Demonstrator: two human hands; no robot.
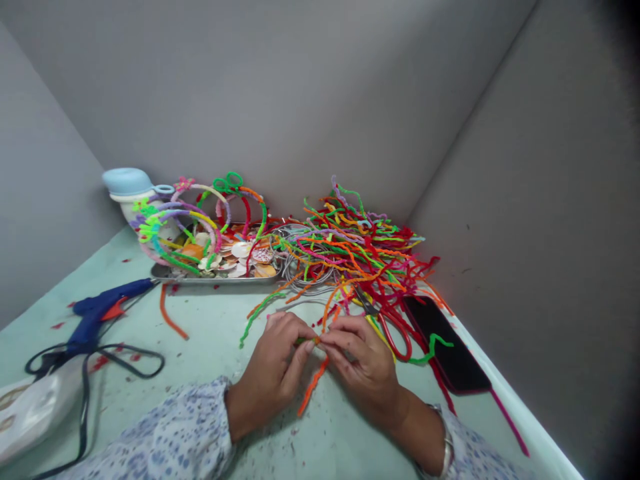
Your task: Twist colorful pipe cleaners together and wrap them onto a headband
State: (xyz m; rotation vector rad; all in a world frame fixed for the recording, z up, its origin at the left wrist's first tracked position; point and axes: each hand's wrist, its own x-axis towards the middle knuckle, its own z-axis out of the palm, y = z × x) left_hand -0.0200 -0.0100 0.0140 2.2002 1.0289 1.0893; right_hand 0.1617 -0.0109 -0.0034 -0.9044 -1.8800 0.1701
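Both hands meet over the front middle of the table, fingertips almost touching. My left hand [277, 360] is closed in a pinch between thumb and forefinger, and a bit of green shows there beside the orange. Facing it, my right hand [363, 367] pinches the same small spot. An orange pipe cleaner [313, 387] passes through this spot; one end hangs toward me and another orange length rises above the fingers. How the green and orange parts join is hidden by the fingertips. Red-handled scissors [407, 343] lie just beyond my right hand.
A large heap of coloured pipe cleaners [360, 247] lies at the back. Left of it, a metal tray [215, 281] holds shells and decorated headbands [200, 213]. A blue glue gun [97, 313] with its cord lies left, a phone [450, 347] right. A blue-lidded bottle [127, 190] stands behind.
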